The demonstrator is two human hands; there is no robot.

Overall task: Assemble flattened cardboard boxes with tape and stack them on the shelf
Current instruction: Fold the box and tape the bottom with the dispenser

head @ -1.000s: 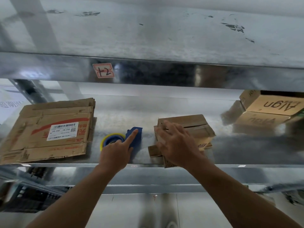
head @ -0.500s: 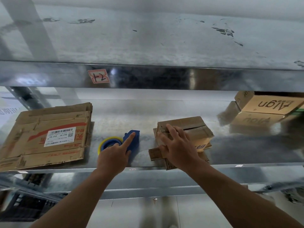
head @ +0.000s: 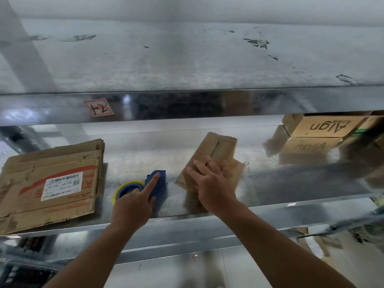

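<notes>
A blue tape dispenser with a yellow-rimmed roll sits on the metal shelf. My left hand holds it, index finger stretched along its top. Right of it lies a small pile of flattened cardboard boxes, turned at an angle. My right hand rests on the pile, fingers spread over its near end. A larger stack of flattened cartons with a white barcode label lies at the left of the shelf.
Assembled brown boxes printed "Algn" stand at the back right of the shelf. Another metal shelf hangs just above, with a red-edged label on its front lip. More cardboard lies on the floor at lower right.
The small flat pile has swung round under my right hand and now points away to the right. My left hand stays on the tape dispenser. The view has shifted closer.
</notes>
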